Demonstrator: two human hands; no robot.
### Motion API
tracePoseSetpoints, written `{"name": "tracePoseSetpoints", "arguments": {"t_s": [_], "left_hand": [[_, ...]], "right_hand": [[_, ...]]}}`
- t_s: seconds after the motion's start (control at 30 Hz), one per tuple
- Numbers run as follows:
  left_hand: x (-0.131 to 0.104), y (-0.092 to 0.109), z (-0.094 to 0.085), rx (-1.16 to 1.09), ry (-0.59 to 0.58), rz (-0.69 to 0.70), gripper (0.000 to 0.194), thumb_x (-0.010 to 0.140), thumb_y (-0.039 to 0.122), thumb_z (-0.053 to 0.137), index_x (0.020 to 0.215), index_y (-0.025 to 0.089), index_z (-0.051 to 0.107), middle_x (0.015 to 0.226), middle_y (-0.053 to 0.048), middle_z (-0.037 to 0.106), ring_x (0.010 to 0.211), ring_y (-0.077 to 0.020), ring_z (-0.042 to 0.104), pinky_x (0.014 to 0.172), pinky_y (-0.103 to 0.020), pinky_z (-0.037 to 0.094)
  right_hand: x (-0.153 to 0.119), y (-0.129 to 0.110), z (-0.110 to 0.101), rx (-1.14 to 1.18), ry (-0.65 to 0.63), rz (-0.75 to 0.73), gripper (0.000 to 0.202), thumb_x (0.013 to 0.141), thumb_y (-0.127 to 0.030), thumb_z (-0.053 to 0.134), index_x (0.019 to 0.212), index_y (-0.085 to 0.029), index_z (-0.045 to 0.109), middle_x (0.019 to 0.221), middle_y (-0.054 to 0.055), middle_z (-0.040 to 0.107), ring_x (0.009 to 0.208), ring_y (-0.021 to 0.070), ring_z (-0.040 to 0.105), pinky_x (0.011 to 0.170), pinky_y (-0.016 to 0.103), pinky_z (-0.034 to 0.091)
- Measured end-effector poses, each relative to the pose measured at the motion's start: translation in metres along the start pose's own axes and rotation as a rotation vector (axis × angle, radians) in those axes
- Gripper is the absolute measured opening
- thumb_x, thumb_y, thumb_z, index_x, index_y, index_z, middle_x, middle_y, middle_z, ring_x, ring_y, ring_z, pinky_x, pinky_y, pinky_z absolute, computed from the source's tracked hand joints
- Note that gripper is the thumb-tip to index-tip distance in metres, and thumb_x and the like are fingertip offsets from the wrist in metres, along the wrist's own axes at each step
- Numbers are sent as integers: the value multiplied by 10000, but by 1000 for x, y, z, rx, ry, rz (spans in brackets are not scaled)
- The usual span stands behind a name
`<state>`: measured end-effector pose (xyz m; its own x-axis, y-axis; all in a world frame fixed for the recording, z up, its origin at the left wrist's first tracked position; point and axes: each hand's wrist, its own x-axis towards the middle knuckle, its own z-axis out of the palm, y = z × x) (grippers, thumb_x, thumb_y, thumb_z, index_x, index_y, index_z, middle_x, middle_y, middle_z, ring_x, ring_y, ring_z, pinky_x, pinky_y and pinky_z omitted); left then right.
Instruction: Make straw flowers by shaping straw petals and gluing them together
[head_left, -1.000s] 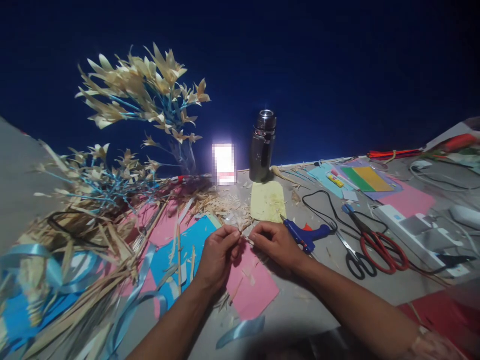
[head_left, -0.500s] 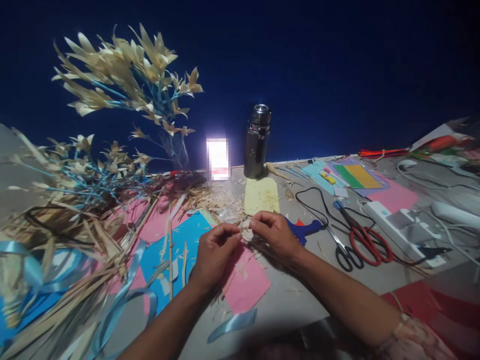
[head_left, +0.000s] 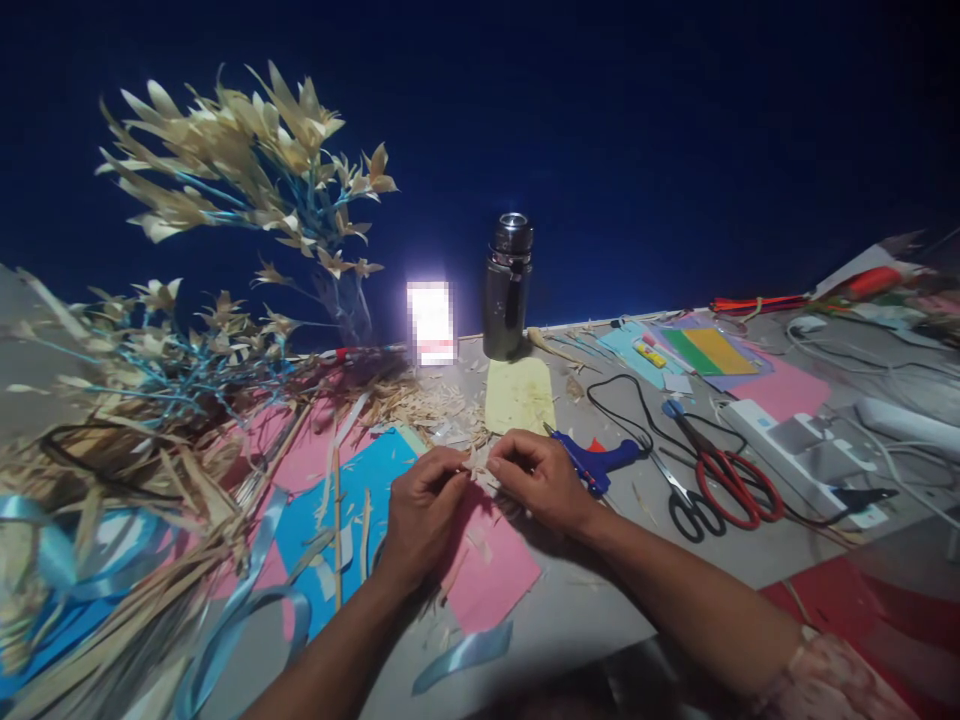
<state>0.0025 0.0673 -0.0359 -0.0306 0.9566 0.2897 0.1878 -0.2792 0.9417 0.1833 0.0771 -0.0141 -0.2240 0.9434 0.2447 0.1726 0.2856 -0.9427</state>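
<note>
Between my two hands, near the middle of the table, is a small pale piece (head_left: 478, 461) that looks like dried husk. My left hand (head_left: 424, 512) pinches its left side between thumb and fingers. From the other side, my right hand (head_left: 546, 482) has its fingertips closed on it as well. Below them lies a pink sheet (head_left: 491, 572) strewn with scraps, and to the left a blue sheet (head_left: 307, 530). Just beyond my right hand rests a blue glue gun (head_left: 600, 460). How the piece is shaped under my fingertips is hidden.
Dried husk flowers on blue stems (head_left: 232, 190) rise at the left, above loose husk strips and blue ribbon (head_left: 251, 600). A dark flask (head_left: 508, 290) stands at the back by a yellow sheet (head_left: 517, 395). Right are black scissors (head_left: 690, 510), red-handled scissors (head_left: 739, 485) and a power strip (head_left: 806, 450).
Both hands have shifted slightly left and the right fingertips have moved a little lower on the pale piece. The whole view has drifted slightly.
</note>
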Motion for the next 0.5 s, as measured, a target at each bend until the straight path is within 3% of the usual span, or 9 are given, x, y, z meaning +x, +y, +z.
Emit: {"name": "tracePoseSetpoints", "arguments": {"t_s": [0.13,0.27,0.4,0.5], "left_hand": [[1,-1,-2,-41,-27,17,98,777,193,717,729,230,794,783,-30,772,759,-208,690,730,-332,538],[0,2,0,-95,-91,-115,62,763,222,736,744,222,795,770,-25,772,641,-180,670,616,-300,530],[0,9,3,-73,-132,-295,159,793,316,722,871,195,790,615,0,716,471,-153,598,488,-272,489],[3,16,2,24,-24,-266,242,824,410,690,756,186,752,514,13,642,439,-145,561,475,-264,478]], "right_hand": [[-2,-6,0,15,-30,-62,158,863,-271,631,739,-177,660,694,-3,615,630,134,528,605,255,392],[-3,-8,0,59,-19,-69,158,857,-270,649,728,-179,656,699,-5,625,624,128,528,597,247,399],[1,-1,-1,101,124,27,174,847,-309,659,730,-181,640,643,-24,579,588,126,490,564,249,380],[6,4,-4,68,264,14,188,861,-317,648,727,-185,630,662,-19,578,621,136,500,599,262,393]]}}
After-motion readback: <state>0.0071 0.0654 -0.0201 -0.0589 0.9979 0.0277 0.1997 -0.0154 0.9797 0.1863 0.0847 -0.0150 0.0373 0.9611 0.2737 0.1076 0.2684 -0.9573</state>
